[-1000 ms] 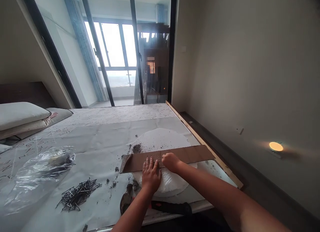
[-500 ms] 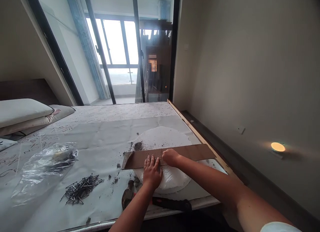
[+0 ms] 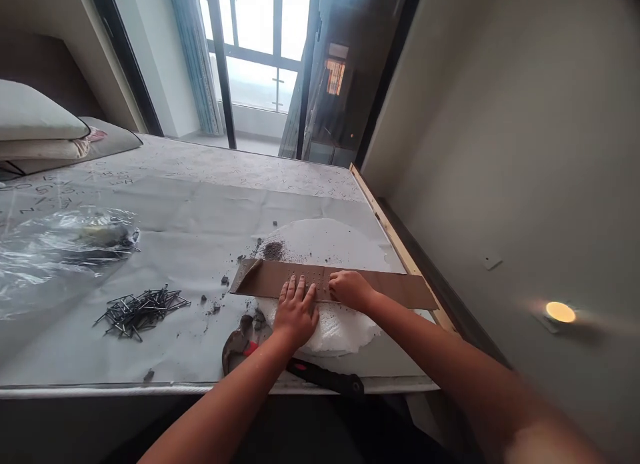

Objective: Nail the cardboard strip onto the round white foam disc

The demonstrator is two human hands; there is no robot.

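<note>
A long brown strip [image 3: 400, 289] with rows of small holes lies across a round white foam disc [image 3: 325, 241] on the covered bed. My left hand [image 3: 296, 312] lies flat on the strip's near edge, fingers spread. My right hand [image 3: 350, 289] is closed on the strip just to the right of it; whether it pinches something small I cannot tell. A hammer [image 3: 300, 367] with a black and red handle lies at the bed's front edge below my left hand.
A pile of dark nails [image 3: 137, 309] lies to the left, with a clear plastic bag [image 3: 60, 241] beyond it. Dark crumbs [image 3: 273, 251] dot the foam. Pillows [image 3: 35, 127] are at far left. A wall and a floor light [image 3: 560, 311] are on the right.
The view has tilted down and shifted, so the bed fills more of the frame. Both hands stay on the strip in about the same places.
</note>
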